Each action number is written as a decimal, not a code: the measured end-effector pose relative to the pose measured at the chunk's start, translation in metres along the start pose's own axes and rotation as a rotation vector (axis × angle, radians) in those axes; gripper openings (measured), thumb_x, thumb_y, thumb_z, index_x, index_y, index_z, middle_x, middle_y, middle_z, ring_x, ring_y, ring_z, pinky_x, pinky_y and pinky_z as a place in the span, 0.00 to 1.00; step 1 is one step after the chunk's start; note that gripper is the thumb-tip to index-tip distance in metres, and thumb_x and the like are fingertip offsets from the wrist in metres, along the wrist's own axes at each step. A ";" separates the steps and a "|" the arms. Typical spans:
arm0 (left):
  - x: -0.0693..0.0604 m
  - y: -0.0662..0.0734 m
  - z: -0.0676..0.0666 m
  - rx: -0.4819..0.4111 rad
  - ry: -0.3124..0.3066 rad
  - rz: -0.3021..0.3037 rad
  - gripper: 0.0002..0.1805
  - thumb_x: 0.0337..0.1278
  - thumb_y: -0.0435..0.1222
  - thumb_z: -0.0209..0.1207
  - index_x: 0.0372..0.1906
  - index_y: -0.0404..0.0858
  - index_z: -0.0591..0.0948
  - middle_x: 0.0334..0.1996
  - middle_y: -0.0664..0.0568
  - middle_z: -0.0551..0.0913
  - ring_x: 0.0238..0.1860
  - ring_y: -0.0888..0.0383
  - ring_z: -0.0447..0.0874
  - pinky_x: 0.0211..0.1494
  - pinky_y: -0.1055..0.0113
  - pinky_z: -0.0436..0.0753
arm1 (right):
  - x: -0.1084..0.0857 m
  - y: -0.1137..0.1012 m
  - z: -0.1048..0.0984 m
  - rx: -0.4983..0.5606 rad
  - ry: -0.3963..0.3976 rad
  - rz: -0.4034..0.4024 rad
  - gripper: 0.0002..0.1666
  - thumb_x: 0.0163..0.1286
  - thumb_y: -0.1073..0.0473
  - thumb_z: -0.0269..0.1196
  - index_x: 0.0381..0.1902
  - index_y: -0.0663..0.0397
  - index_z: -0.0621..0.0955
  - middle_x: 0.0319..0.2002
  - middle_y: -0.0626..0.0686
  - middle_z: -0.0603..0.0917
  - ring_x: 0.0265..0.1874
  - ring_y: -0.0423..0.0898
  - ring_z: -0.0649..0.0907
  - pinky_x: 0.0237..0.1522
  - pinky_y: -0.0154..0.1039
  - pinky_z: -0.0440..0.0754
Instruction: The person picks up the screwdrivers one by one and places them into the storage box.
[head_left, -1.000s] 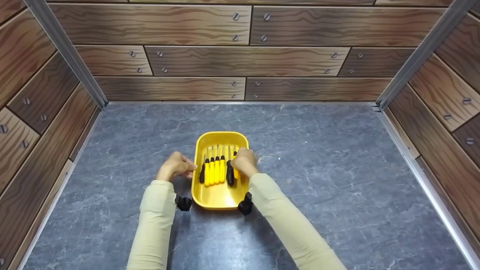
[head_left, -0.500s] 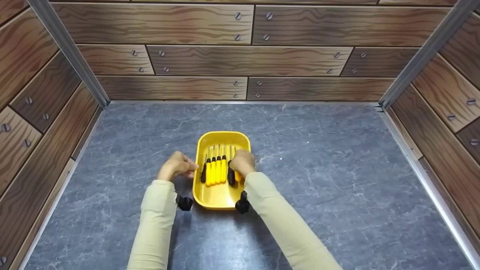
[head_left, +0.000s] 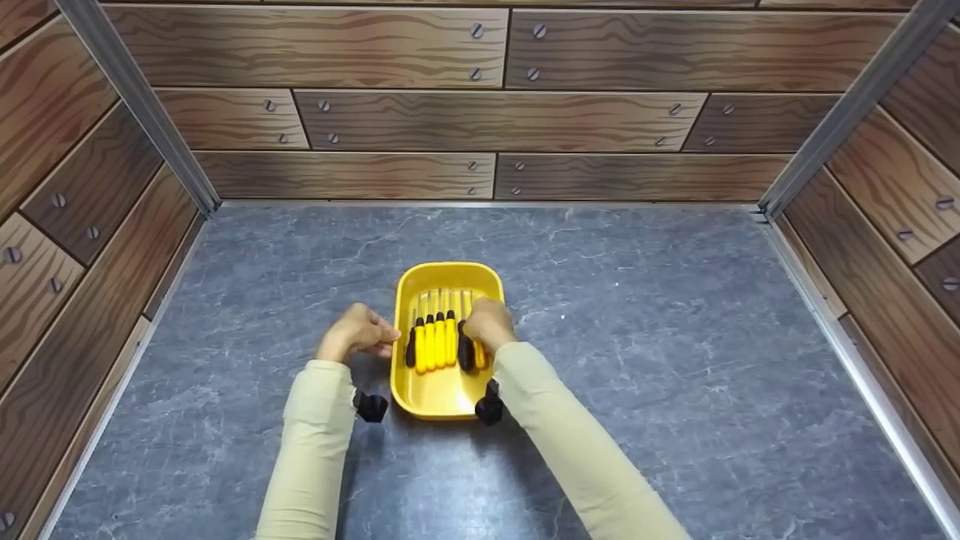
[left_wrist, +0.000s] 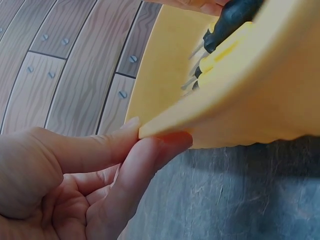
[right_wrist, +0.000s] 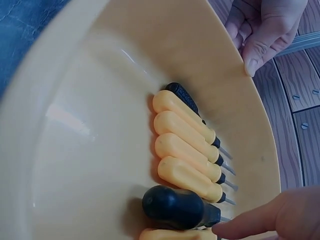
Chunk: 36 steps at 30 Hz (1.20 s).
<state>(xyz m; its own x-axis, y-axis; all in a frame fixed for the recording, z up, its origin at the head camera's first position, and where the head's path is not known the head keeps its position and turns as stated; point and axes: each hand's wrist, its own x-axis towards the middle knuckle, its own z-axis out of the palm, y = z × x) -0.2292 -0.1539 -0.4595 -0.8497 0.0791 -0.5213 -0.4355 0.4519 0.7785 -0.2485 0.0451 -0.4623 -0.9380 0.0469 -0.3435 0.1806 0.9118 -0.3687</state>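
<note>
A yellow tray stands on the grey floor. My left hand pinches its left rim between thumb and finger, as the left wrist view also shows. Screwdrivers lie side by side in the tray, tips away from me: a small black-handled one, several yellow-handled ones, a thick black-handled one and a rightmost yellow-handled one. My right hand reaches over the right side, fingers curled at the collar of that rightmost screwdriver. Its fingertips are partly hidden.
Wood-patterned panels enclose the back and both sides. Metal strips edge the floor. A black wrist mount sits on the left sleeve, another on the right sleeve beside the tray's near right corner.
The rightmost screwdriver's dark collar, visible a second ago, is now covered by my right hand. My left hand keeps its pinch on the rim. The view shifted slightly.
</note>
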 end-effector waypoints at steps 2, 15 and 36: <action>0.000 0.000 0.001 -0.003 -0.008 0.000 0.13 0.61 0.27 0.59 0.45 0.19 0.79 0.19 0.52 0.81 0.17 0.66 0.81 0.32 0.71 0.90 | 0.000 0.001 -0.001 -0.009 0.007 0.003 0.10 0.62 0.61 0.62 0.39 0.61 0.82 0.46 0.61 0.85 0.47 0.57 0.83 0.51 0.45 0.86; -0.001 -0.001 0.002 0.023 0.003 0.029 0.12 0.61 0.27 0.59 0.44 0.20 0.80 0.21 0.51 0.80 0.18 0.66 0.81 0.34 0.70 0.91 | -0.006 0.000 -0.016 0.008 0.023 -0.026 0.10 0.59 0.61 0.65 0.38 0.61 0.83 0.46 0.61 0.85 0.45 0.56 0.84 0.46 0.42 0.87; -0.002 -0.001 0.002 0.083 -0.003 0.081 0.13 0.59 0.27 0.60 0.44 0.19 0.81 0.18 0.53 0.81 0.15 0.69 0.79 0.35 0.69 0.91 | -0.007 0.042 -0.047 0.641 -0.124 0.063 0.12 0.62 0.69 0.63 0.41 0.74 0.82 0.12 0.50 0.79 0.10 0.37 0.80 0.22 0.31 0.88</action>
<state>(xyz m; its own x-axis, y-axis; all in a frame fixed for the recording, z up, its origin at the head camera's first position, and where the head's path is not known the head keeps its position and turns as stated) -0.2265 -0.1530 -0.4596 -0.8801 0.1210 -0.4591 -0.3393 0.5161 0.7865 -0.2480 0.1018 -0.4347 -0.8858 0.0099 -0.4640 0.4104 0.4836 -0.7731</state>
